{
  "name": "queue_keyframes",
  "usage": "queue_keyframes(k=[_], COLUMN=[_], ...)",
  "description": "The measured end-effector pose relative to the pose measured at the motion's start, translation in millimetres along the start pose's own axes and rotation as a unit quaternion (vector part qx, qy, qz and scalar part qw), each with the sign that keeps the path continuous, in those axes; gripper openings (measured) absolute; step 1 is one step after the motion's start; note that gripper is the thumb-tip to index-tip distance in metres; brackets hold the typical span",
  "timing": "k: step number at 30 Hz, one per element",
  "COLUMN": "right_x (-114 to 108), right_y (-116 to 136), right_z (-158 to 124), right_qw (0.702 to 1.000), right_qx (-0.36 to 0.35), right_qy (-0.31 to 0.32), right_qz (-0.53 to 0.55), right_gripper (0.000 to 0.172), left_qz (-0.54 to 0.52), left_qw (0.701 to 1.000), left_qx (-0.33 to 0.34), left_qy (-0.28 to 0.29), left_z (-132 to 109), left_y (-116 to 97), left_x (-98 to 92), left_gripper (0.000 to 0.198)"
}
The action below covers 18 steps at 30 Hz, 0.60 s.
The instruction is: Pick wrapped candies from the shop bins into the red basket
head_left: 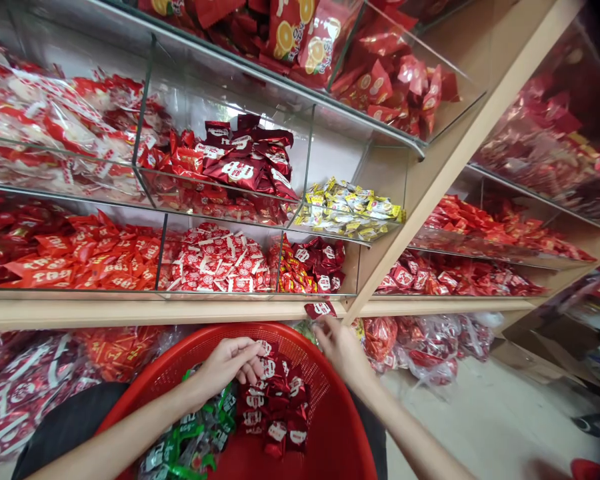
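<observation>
Head cam: wood-edged display shelves point(145, 313) w/ bins of red snacks, red plastic basket point(215, 340) right below. Dark red packets point(275, 400) piled in basket by green packets point(193, 433). L hand point(225, 365) curled on pile, grip unclear; R hand point(343, 350) pinching single packet point(320, 309) at shelf lip.

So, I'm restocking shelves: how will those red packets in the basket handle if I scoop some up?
Probably light and floppy: the packets slump in a loose heap in the basket. Their glossy wrappers look slippery, so a handful may slide apart. Being flat, they seem unlikely to roll far.
</observation>
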State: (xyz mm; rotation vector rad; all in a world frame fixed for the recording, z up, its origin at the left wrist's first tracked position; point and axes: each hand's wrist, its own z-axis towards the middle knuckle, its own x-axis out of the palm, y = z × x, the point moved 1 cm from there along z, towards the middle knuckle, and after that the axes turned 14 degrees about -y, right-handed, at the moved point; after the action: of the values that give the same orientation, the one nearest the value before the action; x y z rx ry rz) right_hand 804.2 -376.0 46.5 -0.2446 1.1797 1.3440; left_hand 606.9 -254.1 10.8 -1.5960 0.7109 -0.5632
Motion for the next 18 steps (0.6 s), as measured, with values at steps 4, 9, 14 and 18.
queue_keyframes(k=[4,9,14,18], right_x=[-30.4,-14.3,3.6,5.0], right_y=[1.7,-10.8,-14.0,-15.3], right_z=[69.4,117.7,123.7,122.5], right_qw=[0.991,0.989,0.981,0.98], right_qx=[-0.019,0.066,0.131,0.146], right_qy=[-0.133,-0.055,-0.021,-0.037], right_qz=[-0.007,-0.117,-0.139,-0.128], right_gripper=[0.013,0.023,0.031,0.027], left_qz=[0.006,0.002,0.003,0.011], left_qw=[1.0,0.999,0.999,0.999], left_qx=[0.003,0.005,-0.001,0.002], left_qy=[-0.011,-0.033,-0.035,-0.032], left_z=[0.8,7.1,11.1,10.9], left_y=[-0.4,9.1,16.2,15.2], left_x=[-1.1,-3.8,-5.1,-5.4], left_gripper=[0.043,0.046,0.046,0.047])
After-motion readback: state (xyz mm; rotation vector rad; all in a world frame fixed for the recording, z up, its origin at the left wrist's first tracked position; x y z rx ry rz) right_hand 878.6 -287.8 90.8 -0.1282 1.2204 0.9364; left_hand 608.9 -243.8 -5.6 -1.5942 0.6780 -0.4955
